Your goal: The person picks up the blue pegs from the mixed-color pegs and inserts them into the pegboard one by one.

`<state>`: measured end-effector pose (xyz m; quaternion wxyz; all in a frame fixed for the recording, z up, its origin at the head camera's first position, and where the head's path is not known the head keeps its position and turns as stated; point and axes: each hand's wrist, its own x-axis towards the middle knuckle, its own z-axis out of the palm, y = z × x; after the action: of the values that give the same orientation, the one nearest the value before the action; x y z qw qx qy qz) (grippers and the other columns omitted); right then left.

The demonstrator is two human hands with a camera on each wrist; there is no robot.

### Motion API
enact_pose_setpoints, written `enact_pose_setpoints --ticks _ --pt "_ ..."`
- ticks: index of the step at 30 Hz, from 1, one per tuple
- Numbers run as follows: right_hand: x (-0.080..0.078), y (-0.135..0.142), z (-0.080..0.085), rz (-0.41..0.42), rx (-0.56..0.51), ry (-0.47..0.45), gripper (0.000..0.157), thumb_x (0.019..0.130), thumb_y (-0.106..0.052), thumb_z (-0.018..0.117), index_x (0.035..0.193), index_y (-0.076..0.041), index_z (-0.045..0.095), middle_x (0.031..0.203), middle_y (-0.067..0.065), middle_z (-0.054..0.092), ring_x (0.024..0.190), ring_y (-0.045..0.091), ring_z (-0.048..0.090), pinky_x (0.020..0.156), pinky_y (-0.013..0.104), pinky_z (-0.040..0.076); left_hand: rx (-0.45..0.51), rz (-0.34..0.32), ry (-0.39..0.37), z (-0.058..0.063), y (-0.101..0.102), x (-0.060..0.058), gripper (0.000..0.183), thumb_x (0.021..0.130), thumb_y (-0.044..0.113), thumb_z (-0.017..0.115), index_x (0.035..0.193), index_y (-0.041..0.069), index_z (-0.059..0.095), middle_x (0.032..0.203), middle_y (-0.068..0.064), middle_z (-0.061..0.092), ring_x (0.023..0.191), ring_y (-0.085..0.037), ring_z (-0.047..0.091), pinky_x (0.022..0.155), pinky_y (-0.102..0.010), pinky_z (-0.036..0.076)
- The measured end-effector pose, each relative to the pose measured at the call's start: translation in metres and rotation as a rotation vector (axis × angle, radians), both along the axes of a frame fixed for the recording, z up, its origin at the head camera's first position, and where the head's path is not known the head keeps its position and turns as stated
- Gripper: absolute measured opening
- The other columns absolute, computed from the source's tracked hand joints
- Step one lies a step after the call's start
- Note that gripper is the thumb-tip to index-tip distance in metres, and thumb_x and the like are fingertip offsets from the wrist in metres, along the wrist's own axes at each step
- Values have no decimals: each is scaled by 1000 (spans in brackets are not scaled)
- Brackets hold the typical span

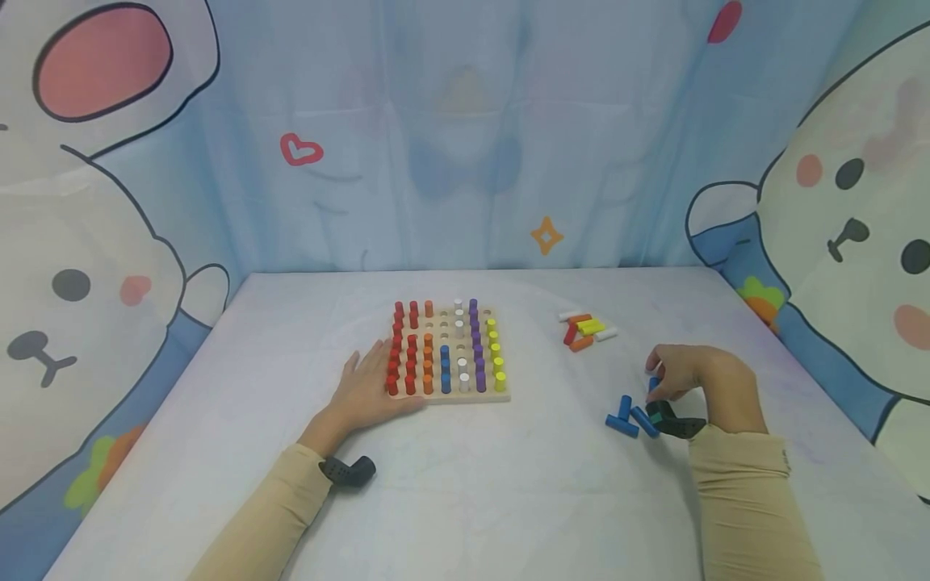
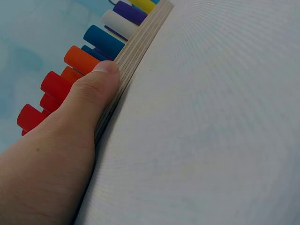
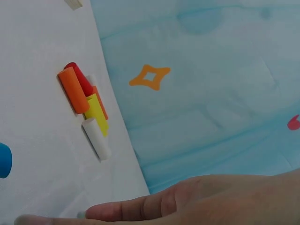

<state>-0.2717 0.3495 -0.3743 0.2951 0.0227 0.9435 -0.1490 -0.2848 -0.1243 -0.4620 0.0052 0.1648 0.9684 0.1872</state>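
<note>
A wooden pegboard stands left of the table's middle, with rows of red, orange, blue, white, purple and yellow pegs. My left hand lies against its left side, fingers stretched along it. In the left wrist view the thumb presses the front edge, beside an orange peg. Over to the right, my right hand pinches a blue peg between thumb and fingers. Several other blue pegs lie just below and left of it. The right wrist view shows one blue end at its left border.
Behind the blue pegs lies a loose pile with a red peg, a white peg, yellow pegs and orange pegs. A pale cloth covers the table. A printed blue curtain hangs behind it.
</note>
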Motion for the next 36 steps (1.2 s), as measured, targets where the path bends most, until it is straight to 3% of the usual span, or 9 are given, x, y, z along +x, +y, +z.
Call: enact_pose_setpoints --ticks 18,36 --pt "1 -2 -2 24 -16 5 48 79 -16 75 112 8 50 102 20 58 85 23 60 81 42 51 8 -5 7 -1 0 1 118 70 83 51 153 8 12 160 -8 18 148 -24 12 118 -54 4" --pt "1 -2 -1 17 -22 -19 43 80 -17 73 112 5 54 98 15 61 87 23 59 83 50 47 5 -1 7 -1 1 -1 117 70 81 53 153 8 13 159 -9 20 148 -25 13 118 -54 4"
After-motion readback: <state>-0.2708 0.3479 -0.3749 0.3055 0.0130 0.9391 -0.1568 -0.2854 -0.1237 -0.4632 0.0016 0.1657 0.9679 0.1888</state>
